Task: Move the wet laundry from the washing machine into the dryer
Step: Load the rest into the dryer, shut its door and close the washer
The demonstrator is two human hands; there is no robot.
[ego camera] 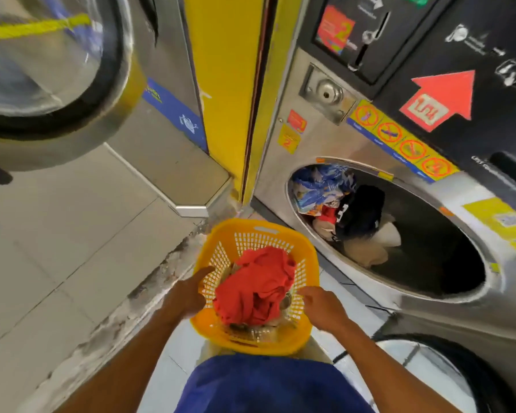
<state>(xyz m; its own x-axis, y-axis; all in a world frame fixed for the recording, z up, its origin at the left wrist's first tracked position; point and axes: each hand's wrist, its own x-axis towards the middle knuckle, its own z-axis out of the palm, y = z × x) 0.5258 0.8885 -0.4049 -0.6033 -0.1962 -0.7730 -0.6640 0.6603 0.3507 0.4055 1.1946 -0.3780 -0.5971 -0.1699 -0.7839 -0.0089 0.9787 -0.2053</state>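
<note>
A yellow plastic laundry basket is in front of me, with a crumpled red garment lying on top of other clothes in it. My left hand grips the basket's left rim. My right hand is at the right rim, fingers curled by the edge; whether it grips is unclear. Just right of the basket, a steel machine's round drum opening stands open. Inside it lie blue patterned, black, red and beige clothes.
The machine's open glass door hangs low at the bottom right. Another machine with a round glass door stands at the upper left. A yellow pillar separates them. Grey floor tiles spread to the left.
</note>
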